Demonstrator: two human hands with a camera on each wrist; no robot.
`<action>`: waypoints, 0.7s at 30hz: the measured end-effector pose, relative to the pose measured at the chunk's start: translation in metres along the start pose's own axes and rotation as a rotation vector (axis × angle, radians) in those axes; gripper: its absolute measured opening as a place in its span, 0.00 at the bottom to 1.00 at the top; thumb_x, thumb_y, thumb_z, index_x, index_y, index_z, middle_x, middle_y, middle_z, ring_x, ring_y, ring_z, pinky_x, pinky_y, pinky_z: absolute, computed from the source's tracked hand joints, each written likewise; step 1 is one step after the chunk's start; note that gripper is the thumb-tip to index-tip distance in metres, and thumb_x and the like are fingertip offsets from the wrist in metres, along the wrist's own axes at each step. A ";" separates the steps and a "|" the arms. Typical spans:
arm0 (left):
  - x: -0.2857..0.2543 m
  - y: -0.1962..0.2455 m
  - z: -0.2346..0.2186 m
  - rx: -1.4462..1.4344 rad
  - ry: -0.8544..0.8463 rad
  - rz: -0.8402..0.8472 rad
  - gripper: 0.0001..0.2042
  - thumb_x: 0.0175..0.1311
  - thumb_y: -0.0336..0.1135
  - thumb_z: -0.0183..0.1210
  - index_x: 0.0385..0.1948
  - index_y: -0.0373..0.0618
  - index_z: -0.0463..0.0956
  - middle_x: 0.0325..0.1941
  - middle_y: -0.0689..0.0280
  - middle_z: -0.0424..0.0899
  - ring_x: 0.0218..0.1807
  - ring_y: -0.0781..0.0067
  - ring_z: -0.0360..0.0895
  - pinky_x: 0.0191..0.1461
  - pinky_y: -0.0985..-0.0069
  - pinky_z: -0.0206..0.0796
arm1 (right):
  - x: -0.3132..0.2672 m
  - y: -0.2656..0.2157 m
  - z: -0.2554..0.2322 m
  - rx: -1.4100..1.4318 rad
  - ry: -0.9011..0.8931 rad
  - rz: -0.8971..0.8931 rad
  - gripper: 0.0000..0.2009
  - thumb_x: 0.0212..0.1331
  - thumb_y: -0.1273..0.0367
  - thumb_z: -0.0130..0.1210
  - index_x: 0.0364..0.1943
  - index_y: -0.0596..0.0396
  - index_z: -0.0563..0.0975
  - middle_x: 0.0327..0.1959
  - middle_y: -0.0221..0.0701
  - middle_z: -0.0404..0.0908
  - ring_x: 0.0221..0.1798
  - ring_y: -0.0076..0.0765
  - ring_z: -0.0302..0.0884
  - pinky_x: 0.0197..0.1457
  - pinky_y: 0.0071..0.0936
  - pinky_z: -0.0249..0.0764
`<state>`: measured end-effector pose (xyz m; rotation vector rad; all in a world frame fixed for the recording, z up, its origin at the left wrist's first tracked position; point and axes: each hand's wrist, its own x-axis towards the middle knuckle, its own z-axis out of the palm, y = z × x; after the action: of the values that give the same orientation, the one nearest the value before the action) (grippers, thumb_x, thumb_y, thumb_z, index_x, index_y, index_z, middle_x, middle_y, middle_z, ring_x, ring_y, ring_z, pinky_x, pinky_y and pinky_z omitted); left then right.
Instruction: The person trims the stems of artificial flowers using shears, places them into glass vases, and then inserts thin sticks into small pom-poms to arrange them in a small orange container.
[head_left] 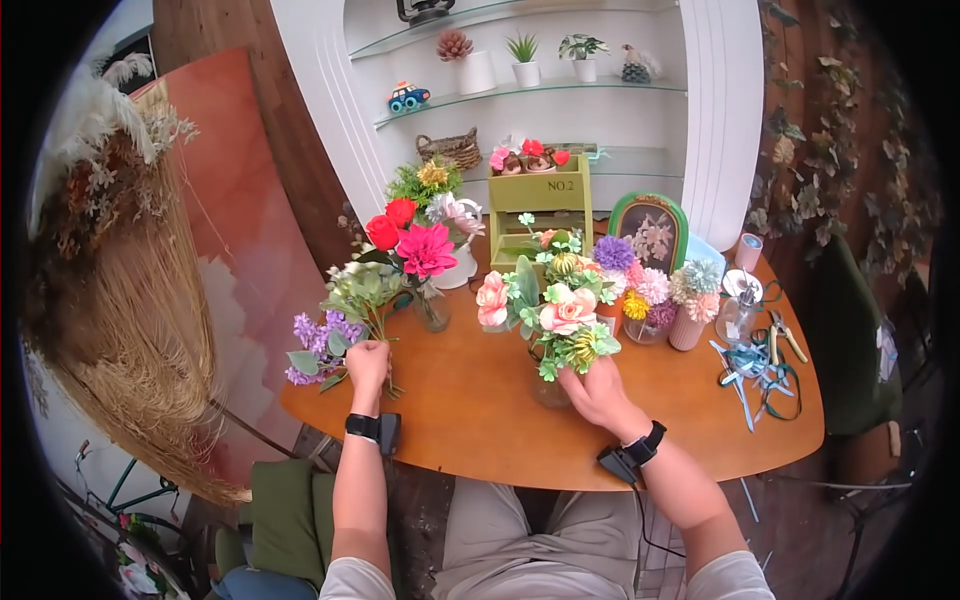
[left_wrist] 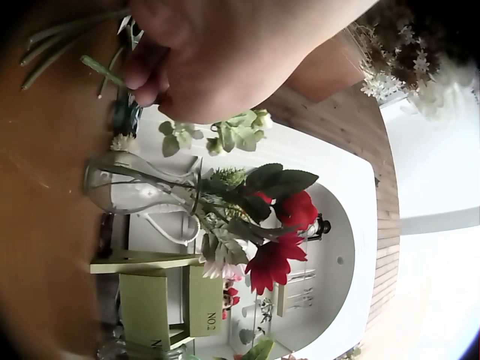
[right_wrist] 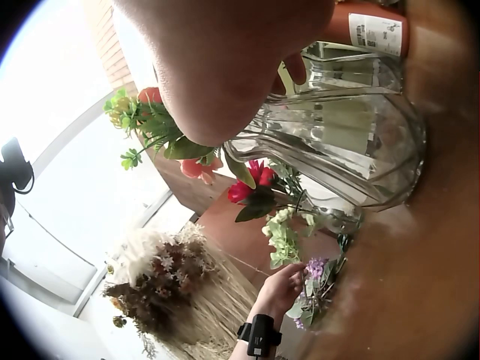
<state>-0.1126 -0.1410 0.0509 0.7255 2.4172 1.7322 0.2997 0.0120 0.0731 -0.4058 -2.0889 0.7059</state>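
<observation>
My left hand (head_left: pixel 368 365) grips the stems of a light green leafy spray (head_left: pixel 362 292), and the cut stem ends (left_wrist: pixel 56 45) stick out below the fist. Purple flowers (head_left: pixel 318 345) lie beside that hand at the table's left edge. My right hand (head_left: pixel 600 392) holds the neck of a ribbed clear glass vase (right_wrist: pixel 360 142); most of its fingers are hidden. Peach roses (head_left: pixel 568 310) and green foliage rise from this vase. Between the hands, further back, a small glass vase (left_wrist: pixel 131 184) holds a magenta flower (head_left: pixel 426 250) and red roses (head_left: pixel 392 225).
Pompom flowers (head_left: pixel 652 285) in pots, a green oval frame (head_left: pixel 683 225) and a green wooden stand (head_left: pixel 540 195) line the back. Blue ribbons (head_left: pixel 755 368) and pliers-like cutters (head_left: pixel 788 335) lie at the right of the wooden table (head_left: pixel 460 420). A green chair (head_left: pixel 860 330) stands beyond.
</observation>
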 end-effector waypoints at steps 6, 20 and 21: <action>0.036 -0.018 -0.001 -0.044 0.065 -0.075 0.08 0.64 0.29 0.63 0.28 0.31 0.81 0.17 0.62 0.82 0.13 0.72 0.78 0.16 0.74 0.69 | 0.002 -0.002 -0.001 0.008 -0.004 -0.009 0.18 0.72 0.62 0.57 0.60 0.55 0.79 0.61 0.50 0.79 0.63 0.65 0.73 0.68 0.52 0.68; 0.000 0.003 0.016 0.432 0.213 0.331 0.11 0.66 0.34 0.66 0.43 0.37 0.83 0.31 0.55 0.88 0.35 0.63 0.87 0.39 0.63 0.77 | 0.004 -0.001 -0.002 0.021 -0.005 -0.051 0.18 0.71 0.64 0.57 0.60 0.58 0.77 0.58 0.53 0.79 0.60 0.68 0.73 0.64 0.52 0.70; -0.019 0.024 0.021 0.353 0.134 0.357 0.10 0.67 0.32 0.65 0.43 0.37 0.83 0.31 0.58 0.88 0.34 0.68 0.86 0.39 0.67 0.76 | 0.004 0.000 -0.001 0.014 0.001 -0.051 0.19 0.71 0.63 0.57 0.60 0.58 0.77 0.58 0.52 0.79 0.60 0.67 0.73 0.65 0.52 0.71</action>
<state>-0.0808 -0.1247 0.0608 1.1791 2.8721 1.5085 0.2985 0.0145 0.0761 -0.3442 -2.0846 0.6902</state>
